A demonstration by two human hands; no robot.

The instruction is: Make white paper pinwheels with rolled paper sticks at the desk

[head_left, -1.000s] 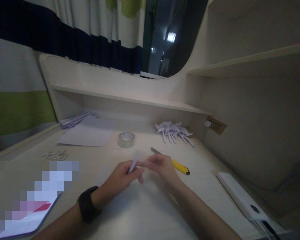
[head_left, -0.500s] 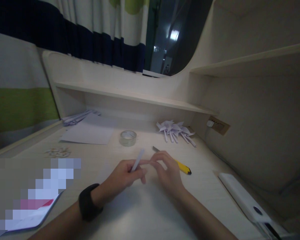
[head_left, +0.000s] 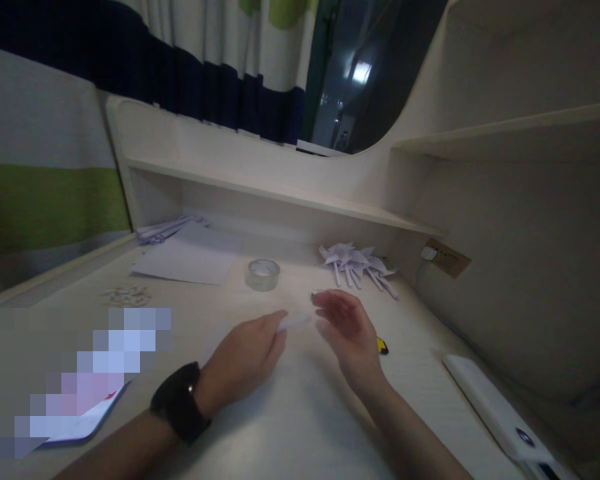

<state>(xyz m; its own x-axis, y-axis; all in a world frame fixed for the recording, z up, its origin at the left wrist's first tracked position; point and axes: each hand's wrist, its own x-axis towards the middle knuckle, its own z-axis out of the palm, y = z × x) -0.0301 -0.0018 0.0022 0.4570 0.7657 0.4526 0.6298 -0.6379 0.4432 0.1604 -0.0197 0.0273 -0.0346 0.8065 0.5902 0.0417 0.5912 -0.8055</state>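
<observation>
My left hand [head_left: 253,350], below a black wristband, is closed around a slim white paper tube [head_left: 295,321] that points to the right. Just past the tube's free end is my right hand [head_left: 347,333], fingers curved and apart, with nothing visible in it. A yellow utility knife [head_left: 382,345] lies on the desk, mostly covered by my right hand. Beyond my hands stands a roll of clear tape [head_left: 263,275]. Several white paper pinwheels [head_left: 353,260] on paper sticks are piled at the back right.
White paper sheets [head_left: 187,257] and folded strips [head_left: 167,230] lie at the back left. A heap of small whitish pieces [head_left: 127,295] is near a partly blurred tablet-like device [head_left: 87,423]. To the right are a long white device [head_left: 495,407] and a wall socket [head_left: 447,257] with a plug.
The paper tube has swung from upright-slanted to nearly level, pointing right. My right hand has opened and moved slightly away from the left, covering more of the knife.
</observation>
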